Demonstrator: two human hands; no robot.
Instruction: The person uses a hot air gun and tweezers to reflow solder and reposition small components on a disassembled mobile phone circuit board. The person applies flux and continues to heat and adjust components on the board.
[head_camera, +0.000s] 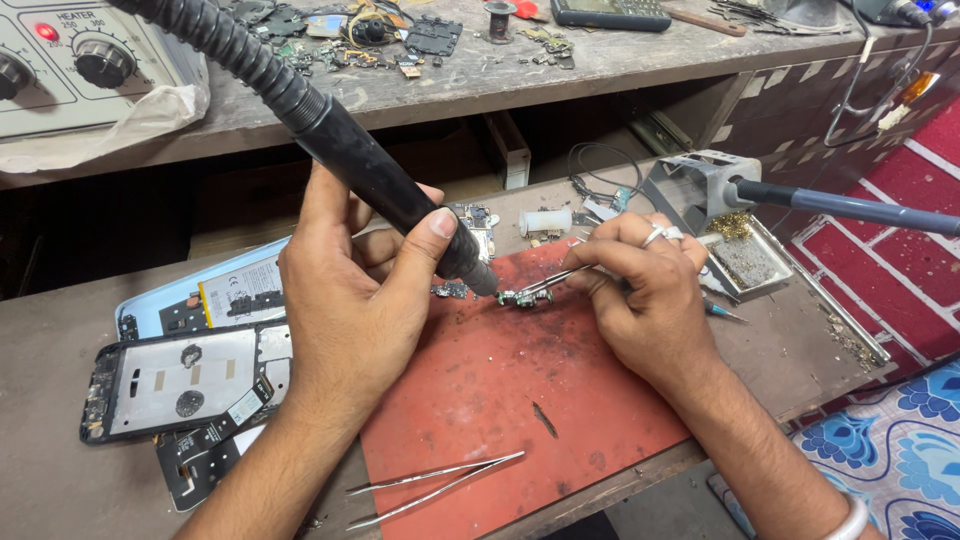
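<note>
- Pinching fine metal tweezers (560, 280), the right hand (645, 310) has its fingers pressed together on them, and the tips hold down a small green circuit board (523, 297).
- Wrapped around the black hot-air handpiece (385, 185), the left hand (350, 300) grips it with thumb on top; the nozzle points at the board from about 10 o'clock.
- That board lies near the top edge of the red work mat (500, 400), between both hands.
- By my judgement it is very light, stiff and fragile, easily blown or nudged aside; its bare edge is the safest place to hold it.
- A spare pair of tweezers (435, 487) lies at 6 o'clock on the mat.
- An opened phone frame (175, 385) sits at 9 o'clock.
- A soldering iron stand (705, 185) is at 2 o'clock.
</note>
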